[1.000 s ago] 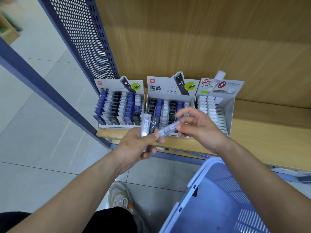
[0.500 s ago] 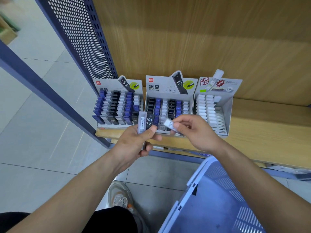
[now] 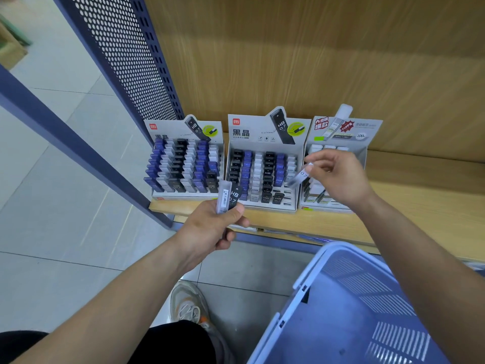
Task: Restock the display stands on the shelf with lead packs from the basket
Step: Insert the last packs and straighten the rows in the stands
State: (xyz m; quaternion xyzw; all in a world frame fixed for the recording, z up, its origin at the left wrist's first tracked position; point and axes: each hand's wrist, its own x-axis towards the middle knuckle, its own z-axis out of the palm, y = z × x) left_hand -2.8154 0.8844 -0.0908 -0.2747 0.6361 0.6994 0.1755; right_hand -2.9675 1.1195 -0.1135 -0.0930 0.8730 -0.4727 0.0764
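Wooden shelf (image 3: 409,203) holds three display stands (image 3: 265,128). The right hand (image 3: 338,179) pinches a clear lead pack (image 3: 299,177) over the gap between the middle and right stands; the left hand (image 3: 207,229) grips two packs (image 3: 228,197) at the shelf's near edge.

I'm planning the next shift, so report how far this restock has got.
Done: the left stand looks full. In hand: the right hand pinches a clear pack at the right edge of the middle stand; the left hand holds two more packs. Left: empty slots at the middle stand's front right; the right stand is partly hidden by the hand.
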